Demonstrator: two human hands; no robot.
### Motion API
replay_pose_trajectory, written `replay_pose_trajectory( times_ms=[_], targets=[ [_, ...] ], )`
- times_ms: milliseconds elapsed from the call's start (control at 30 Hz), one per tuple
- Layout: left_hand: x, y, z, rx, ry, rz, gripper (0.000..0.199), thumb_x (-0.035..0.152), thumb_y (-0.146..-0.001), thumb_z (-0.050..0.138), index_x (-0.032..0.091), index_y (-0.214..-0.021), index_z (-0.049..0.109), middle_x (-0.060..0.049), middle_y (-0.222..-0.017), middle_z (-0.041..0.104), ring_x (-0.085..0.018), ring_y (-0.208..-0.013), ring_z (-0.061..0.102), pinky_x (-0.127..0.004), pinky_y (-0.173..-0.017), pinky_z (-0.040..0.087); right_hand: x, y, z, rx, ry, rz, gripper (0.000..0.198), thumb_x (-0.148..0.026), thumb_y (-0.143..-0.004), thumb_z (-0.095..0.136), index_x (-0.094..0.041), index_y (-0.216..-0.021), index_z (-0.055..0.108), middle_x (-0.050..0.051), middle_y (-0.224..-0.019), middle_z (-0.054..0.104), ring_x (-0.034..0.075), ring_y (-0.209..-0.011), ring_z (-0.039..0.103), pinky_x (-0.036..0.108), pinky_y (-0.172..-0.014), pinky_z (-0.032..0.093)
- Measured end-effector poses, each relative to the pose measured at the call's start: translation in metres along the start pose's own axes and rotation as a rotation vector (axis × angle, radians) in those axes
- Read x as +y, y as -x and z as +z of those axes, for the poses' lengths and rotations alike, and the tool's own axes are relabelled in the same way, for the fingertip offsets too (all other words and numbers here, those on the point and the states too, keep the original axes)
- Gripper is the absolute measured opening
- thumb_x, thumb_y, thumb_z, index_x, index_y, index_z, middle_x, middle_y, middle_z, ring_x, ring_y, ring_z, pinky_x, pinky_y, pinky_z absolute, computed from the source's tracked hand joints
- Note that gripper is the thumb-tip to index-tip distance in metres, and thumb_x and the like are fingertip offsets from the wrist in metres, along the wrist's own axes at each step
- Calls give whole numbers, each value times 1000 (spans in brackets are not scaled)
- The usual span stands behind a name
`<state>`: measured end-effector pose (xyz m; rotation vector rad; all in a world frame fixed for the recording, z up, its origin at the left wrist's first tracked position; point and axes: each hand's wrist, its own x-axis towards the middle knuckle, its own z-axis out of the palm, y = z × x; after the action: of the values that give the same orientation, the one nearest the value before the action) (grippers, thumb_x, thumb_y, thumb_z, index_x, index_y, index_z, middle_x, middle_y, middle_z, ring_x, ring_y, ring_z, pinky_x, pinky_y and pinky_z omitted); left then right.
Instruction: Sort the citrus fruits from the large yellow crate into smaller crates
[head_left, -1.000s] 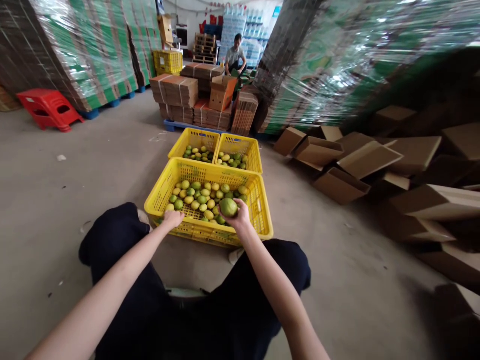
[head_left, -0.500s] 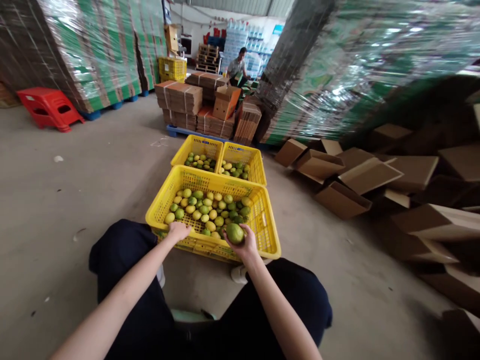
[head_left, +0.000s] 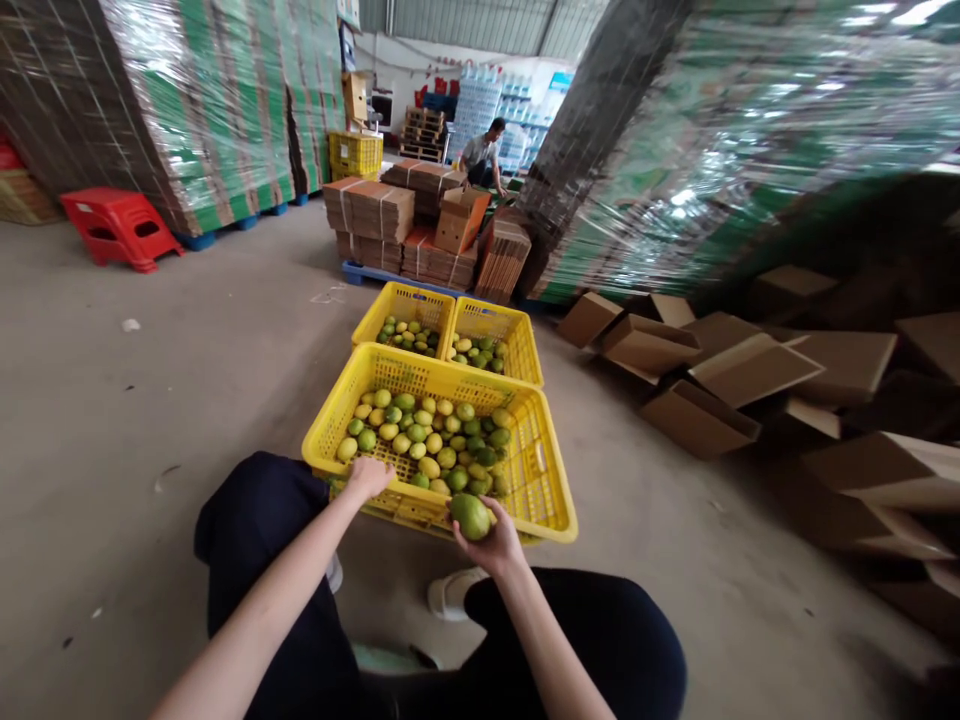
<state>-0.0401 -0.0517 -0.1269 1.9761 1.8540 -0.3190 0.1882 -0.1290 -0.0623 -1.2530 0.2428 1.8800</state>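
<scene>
The large yellow plastic crate (head_left: 559,470) stands on the floor between my knees, with several green and yellow lemons (head_left: 433,443) spread over its bottom. My left hand (head_left: 369,478) is closed over the crate's near rim, left of the middle. Just in front of that rim, my right hand (head_left: 491,540) holds a large green lemon (head_left: 470,516), palm up with the fingers curled round its underside. A yellowish patch shows behind this lemon; I cannot tell whether it is a second fruit.
Two smaller yellow crates (head_left: 405,294) with lemons adjoin the far side. Beyond them, flattened cartons (head_left: 371,210) lie stacked on a blue pallet, with a person (head_left: 482,155) crouching behind. Open cardboard boxes (head_left: 701,415) are heaped at right. A red stool (head_left: 120,225) stands at left.
My right hand has drawn the green lemon back towards me, from above the near rim to just in front of it. My left hand stays on the rim. The view has shifted slightly.
</scene>
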Motion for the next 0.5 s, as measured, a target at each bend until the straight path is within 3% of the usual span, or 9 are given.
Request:
replay_pose_trajectory(
  times_ms=[100, 167, 267, 367, 433, 500],
  targets=[
    [-1, 0, 2, 4, 0, 27, 61, 39, -102, 26, 8, -107, 79, -22, -114, 75, -32, -111, 71, -39, -90, 53, -12, -5, 17, 53, 12, -42, 18, -26, -94, 47, -16, -104, 57, 10, -81, 67, 22, -81, 71, 26, -56, 58],
    [-2, 1, 4, 9, -2, 29, 62, 40, -103, 25, 9, -105, 79, -21, -111, 76, -31, -108, 72, -38, -89, 53, -36, -11, 42, 61, 53, -105, 18, -23, -94, 42, -16, -105, 56, 10, -81, 65, 22, -82, 70, 27, -57, 59],
    [-2, 3, 6, 22, 0, 23, 62, 40, -104, 25, 11, -104, 79, -19, -109, 77, -30, -107, 72, -37, -89, 53, -98, -25, 96, 32, 74, -254, 21, -25, -95, 39, -23, -108, 55, 6, -80, 63, 22, -82, 68, 33, -62, 62],
    [-1, 4, 7, 30, 4, -1, 60, 41, -104, 27, 11, -104, 79, -19, -106, 77, -29, -106, 73, -36, -88, 52, -169, -44, 144, -27, 121, -497, 30, -39, -95, 39, -22, -113, 55, 8, -93, 67, 21, -92, 68, 35, -73, 63],
    [-1, 4, 8, 37, 5, -18, 60, 40, -104, 26, 12, -104, 79, -19, -105, 78, -29, -105, 73, -36, -88, 52, -201, -59, 151, -40, 193, -622, 26, -39, -92, 46, -23, -108, 58, 7, -95, 67, 18, -93, 67, 31, -76, 61],
    [-1, 5, 9, 42, 5, -25, 58, 38, -104, 26, 13, -104, 79, -18, -104, 78, -29, -105, 73, -36, -87, 51, -213, -74, 132, -18, 288, -707, 15, -32, -89, 51, -23, -96, 61, 4, -90, 68, 15, -87, 66, 24, -74, 59]
  ],
)
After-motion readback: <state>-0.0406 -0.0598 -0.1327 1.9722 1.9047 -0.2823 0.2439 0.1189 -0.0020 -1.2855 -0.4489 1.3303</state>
